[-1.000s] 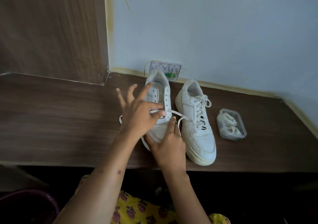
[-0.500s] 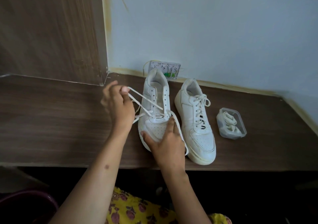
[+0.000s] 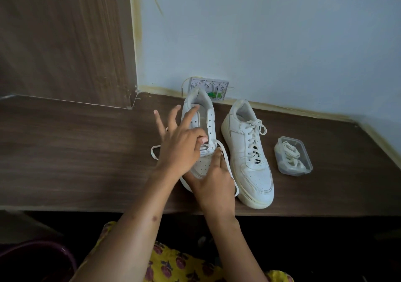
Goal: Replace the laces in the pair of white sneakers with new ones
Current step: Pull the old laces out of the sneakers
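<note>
We see two white leather sneakers standing side by side on a dark brown wood-grain desk, heels toward its back edge by the pale blue wall. The left sneaker has most of its eyelets bare; only a flat white lace crosses near its toe, one end looping off over the desk to the left, the other trailing down the right side toward the front edge. The right sneaker is laced to the top and tied in a bow.

Our left hand lies over the left sneaker's tongue, thumb and forefinger pinched together at the lace near the lower eyelets, the other fingers spread wide and lifted. Our right hand presses on that shoe's toe, fingers flat rather than curled, forefinger tip touching the lace; we cannot tell whether it grips anything.

Near the right sneaker, toward the desk's right end, sits a small clear plastic box, lid off, with coiled white laces inside. A white wall socket plate shows behind the left sneaker's heel. A yellow flowered garment shows below the front edge.
</note>
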The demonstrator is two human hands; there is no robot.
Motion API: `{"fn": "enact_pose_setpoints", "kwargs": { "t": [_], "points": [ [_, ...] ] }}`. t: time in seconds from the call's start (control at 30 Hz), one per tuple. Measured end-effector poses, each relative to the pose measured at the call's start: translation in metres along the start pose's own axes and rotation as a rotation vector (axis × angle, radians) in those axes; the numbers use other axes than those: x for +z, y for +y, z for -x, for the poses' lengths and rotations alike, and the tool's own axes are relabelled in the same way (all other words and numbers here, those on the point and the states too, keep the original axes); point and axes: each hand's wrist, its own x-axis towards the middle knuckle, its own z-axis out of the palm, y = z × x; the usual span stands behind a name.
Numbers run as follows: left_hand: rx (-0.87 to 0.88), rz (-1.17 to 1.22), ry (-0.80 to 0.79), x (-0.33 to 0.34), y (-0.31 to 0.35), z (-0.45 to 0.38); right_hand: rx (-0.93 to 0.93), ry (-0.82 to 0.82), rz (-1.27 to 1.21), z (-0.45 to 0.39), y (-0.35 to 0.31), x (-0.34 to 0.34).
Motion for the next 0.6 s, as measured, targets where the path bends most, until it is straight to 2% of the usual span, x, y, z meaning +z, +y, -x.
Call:
{"fn": "enact_pose_setpoints", "kwargs": {
  "t": [0.07, 0.17, 0.23, 0.3, 0.37, 0.43, 0.53, 0.6],
  "points": [
    [-0.107, 0.111, 0.144, -0.001, -0.004, -0.004, 0.001, 0.009, 0.010, 0.000, 0.001, 0.000],
    [-0.533, 0.390, 0.458, -0.015, -0.016, -0.007, 0.004, -0.001, 0.038, -0.001, 0.001, 0.000],
    [-0.793, 0.492, 0.497, -0.021, -0.025, -0.009, 0.007, -0.004, 0.053, -0.001, 0.001, 0.000],
    [-0.883, 0.482, 0.468, -0.022, -0.029, -0.008, 0.009, -0.006, 0.053, -0.001, 0.001, 0.000],
    [-0.772, 0.469, 0.450, -0.023, -0.027, -0.005, 0.015, -0.011, 0.045, -0.001, 0.000, 0.000],
    [-0.516, 0.409, 0.404, -0.023, -0.023, -0.006, 0.019, -0.018, 0.045, -0.002, 0.000, 0.000],
    [-0.165, 0.239, 0.160, -0.018, -0.015, -0.003, 0.010, -0.016, 0.046, -0.002, -0.001, -0.001],
    [-0.071, 0.122, -0.003, -0.010, -0.007, 0.002, 0.007, -0.017, 0.037, -0.001, -0.002, -0.002]
  ]
}}
